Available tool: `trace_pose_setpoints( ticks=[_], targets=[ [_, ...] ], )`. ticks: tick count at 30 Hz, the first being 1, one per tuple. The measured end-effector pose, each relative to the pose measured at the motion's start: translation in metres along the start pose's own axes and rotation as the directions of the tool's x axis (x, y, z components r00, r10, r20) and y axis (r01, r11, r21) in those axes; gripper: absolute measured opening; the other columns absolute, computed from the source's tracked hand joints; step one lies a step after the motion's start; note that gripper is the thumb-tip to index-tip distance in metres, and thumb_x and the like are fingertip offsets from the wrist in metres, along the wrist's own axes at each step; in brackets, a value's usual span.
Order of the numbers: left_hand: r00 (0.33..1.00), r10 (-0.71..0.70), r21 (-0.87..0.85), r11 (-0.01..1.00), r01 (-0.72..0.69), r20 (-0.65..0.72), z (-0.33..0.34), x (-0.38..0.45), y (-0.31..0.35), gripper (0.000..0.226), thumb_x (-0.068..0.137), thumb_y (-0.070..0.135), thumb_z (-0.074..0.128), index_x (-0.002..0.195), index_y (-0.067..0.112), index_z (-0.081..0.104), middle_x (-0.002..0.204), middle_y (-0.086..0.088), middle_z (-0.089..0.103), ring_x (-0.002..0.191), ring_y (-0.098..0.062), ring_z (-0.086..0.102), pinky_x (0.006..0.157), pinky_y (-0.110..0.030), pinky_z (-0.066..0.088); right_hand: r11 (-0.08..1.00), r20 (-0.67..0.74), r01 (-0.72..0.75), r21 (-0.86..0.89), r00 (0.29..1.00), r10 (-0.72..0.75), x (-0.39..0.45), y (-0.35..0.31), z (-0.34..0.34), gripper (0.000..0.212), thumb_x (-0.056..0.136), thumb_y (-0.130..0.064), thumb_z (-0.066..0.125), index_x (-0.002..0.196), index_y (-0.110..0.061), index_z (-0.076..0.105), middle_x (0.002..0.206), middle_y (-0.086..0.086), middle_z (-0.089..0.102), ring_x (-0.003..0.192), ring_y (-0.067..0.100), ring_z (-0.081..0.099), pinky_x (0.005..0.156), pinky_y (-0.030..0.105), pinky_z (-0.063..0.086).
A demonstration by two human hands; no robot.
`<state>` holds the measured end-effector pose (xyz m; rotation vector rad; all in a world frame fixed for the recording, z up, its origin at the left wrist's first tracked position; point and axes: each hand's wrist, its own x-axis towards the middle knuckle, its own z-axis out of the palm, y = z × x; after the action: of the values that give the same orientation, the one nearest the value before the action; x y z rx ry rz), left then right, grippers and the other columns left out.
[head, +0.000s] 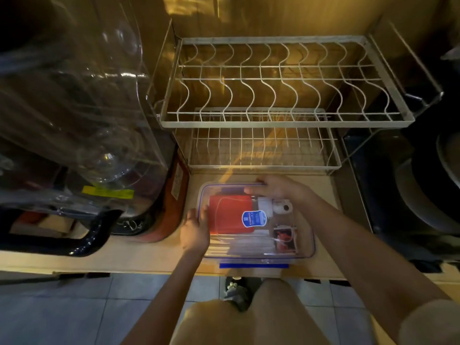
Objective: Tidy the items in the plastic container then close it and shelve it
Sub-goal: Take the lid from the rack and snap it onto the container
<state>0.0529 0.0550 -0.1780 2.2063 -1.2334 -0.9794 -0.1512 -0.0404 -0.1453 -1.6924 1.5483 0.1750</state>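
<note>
Looks like the closing step: lid's (256, 220) on the plastic container (307, 247) on the worktop (154, 257), left hand (195, 231) gripping its near-left edge, right hand (272, 186) curled over the far rim, so next up is snapping the blue clip (254, 265) nearest the body.

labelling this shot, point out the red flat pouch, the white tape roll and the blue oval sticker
red flat pouch (224, 215): head view, its left half
white tape roll (283, 207): head view, its side
blue oval sticker (254, 218): head view, its centre
</note>
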Motion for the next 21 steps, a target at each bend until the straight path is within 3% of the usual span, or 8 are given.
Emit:
trace_pose_setpoints(
  ticks=[5,9,13,16,19,21],
  targets=[
    [1.0,-0.006,-0.011,1.0,0.005,-0.012,0.002,0.0,-0.003,0.048,0.096,0.041,0.035,0.119,0.002,0.052,0.119,-0.027,0.06,0.112,-0.04,0.056,0.091,-0.041,0.044,0.993,-0.132,0.112,0.02,0.985,-0.109,0.0,0.002,0.005,0.052,0.081,-0.048,0.065,0.116,-0.01,0.064,0.123,0.01,0.051,0.112,0.025,0.054,0.098,0.033,0.043],
    [1.0,-0.005,-0.008,1.0,0.005,-0.009,0.002,-0.002,-0.002,0.049,0.096,0.041,0.035,0.122,0.002,0.051,0.122,-0.026,0.059,0.115,-0.039,0.055,0.093,-0.042,0.044,0.984,-0.254,0.147,0.101,0.96,-0.118,-0.003,0.002,0.018,0.045,0.081,-0.039,0.068,0.111,-0.006,0.067,0.113,0.008,0.058,0.106,0.023,0.056,0.088,0.027,0.04],
    [1.0,0.01,0.006,1.0,-0.009,-0.012,0.002,-0.003,-0.001,0.049,0.096,0.041,0.034,0.121,0.002,0.051,0.121,-0.027,0.059,0.113,-0.039,0.055,0.092,-0.042,0.044,0.97,-0.357,0.146,0.194,0.932,-0.069,-0.001,0.005,0.026,0.048,0.076,-0.037,0.074,0.111,-0.005,0.068,0.111,0.011,0.061,0.11,0.028,0.057,0.096,0.033,0.044],
    [1.0,0.008,0.015,1.0,-0.008,-0.009,0.002,-0.003,0.0,0.05,0.097,0.042,0.033,0.122,0.002,0.05,0.122,-0.027,0.058,0.114,-0.039,0.055,0.092,-0.042,0.044,0.961,-0.4,0.166,0.221,0.914,-0.066,0.002,0.009,0.034,0.047,0.075,-0.037,0.074,0.108,-0.005,0.07,0.117,0.017,0.06,0.113,0.032,0.055,0.1,0.048,0.044],
    [1.0,0.015,0.02,1.0,-0.015,-0.009,0.002,-0.004,0.002,0.051,0.097,0.041,0.033,0.124,0.001,0.049,0.123,-0.028,0.056,0.116,-0.04,0.053,0.094,-0.042,0.043,0.946,-0.421,0.182,0.269,0.905,-0.054,0.002,0.01,0.038,0.048,0.075,-0.038,0.074,0.11,-0.005,0.069,0.123,0.015,0.058,0.119,0.03,0.051,0.104,0.049,0.041],
    [1.0,0.013,0.027,1.0,-0.013,-0.01,0.001,-0.004,0.003,0.052,0.097,0.041,0.032,0.126,0.0,0.048,0.125,-0.029,0.055,0.117,-0.04,0.052,0.095,-0.042,0.042,0.967,-0.429,0.164,0.195,0.901,-0.066,-0.001,0.007,0.036,0.05,0.078,-0.041,0.069,0.116,-0.008,0.066,0.13,0.01,0.056,0.125,0.027,0.047,0.108,0.046,0.037]
  ],
)
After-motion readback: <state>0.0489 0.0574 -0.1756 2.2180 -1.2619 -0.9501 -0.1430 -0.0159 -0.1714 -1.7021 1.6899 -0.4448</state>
